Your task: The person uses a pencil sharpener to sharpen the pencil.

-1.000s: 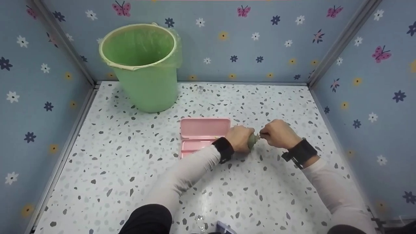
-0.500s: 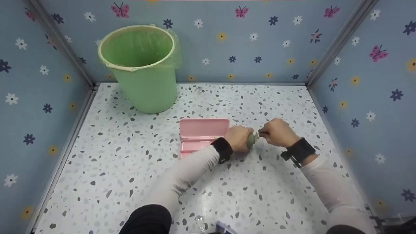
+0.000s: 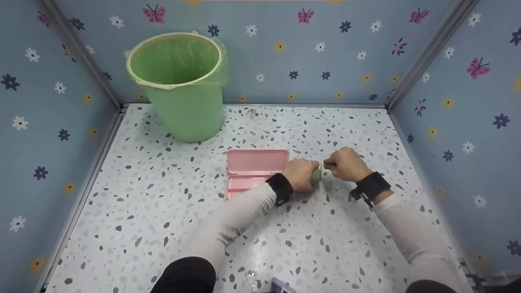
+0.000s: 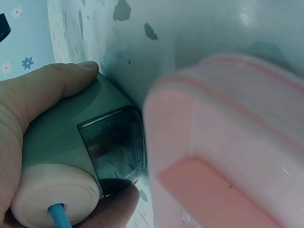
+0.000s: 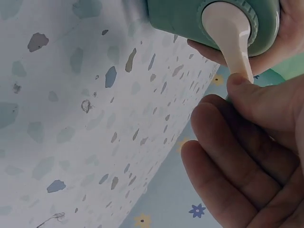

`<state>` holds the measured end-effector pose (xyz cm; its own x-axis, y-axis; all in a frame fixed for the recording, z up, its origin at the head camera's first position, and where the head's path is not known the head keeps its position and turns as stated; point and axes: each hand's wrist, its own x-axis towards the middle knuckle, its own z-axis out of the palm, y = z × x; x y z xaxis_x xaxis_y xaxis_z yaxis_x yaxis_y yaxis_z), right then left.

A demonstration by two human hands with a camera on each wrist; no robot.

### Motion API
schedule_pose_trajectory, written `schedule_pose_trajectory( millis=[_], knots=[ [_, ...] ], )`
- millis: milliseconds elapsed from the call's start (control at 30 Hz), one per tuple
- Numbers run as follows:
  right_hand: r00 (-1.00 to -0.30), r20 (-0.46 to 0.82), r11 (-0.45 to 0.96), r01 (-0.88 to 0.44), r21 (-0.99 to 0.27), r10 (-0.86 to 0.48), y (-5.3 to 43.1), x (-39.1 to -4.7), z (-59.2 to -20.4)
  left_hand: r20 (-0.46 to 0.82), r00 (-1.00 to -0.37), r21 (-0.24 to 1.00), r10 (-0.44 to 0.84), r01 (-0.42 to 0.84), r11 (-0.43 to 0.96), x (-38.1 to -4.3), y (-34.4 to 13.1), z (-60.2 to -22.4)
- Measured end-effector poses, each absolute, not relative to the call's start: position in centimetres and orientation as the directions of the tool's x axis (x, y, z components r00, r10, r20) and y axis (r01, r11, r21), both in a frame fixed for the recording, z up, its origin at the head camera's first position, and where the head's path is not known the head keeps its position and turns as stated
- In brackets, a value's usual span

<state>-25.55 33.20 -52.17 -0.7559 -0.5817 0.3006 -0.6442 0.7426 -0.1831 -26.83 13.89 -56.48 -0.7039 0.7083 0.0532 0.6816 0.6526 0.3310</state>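
On the left, a green bin (image 3: 191, 112) stands at the far left corner of the desk (image 3: 142, 195), a bag over its rim. Now the middle: a pink pencil case (image 3: 257, 161) lies open, lid toward the far edge. Across its near right corner comes the left arm, white-sleeved, strapped in black at the wrist, angling forward and right. Its left hand (image 3: 301, 174) is wrapped round a green pencil sharpener (image 4: 61, 114), which sits just beyond the case's right end, right of the desk's middle. A blue pencil (image 4: 60, 216) pokes into its pale collar; marks beside the dark window are too small to read. And here's the right arm, slanting in from the near right corner, knuckles up: thumb and forefinger of the right hand (image 3: 348, 165) pinch the tip of the pale crank handle (image 5: 232, 35).
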Motion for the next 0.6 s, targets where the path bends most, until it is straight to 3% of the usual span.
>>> schedule_pose_trajectory(
  millis=[600],
  knots=[
    [-0.831,0.273,0.8,-0.548,-0.246,-0.485,33.5,-25.5,-54.3,0.047,-0.705,0.333,0.707,0.679,0.655,-26.7,14.0,-56.5]
  ],
)
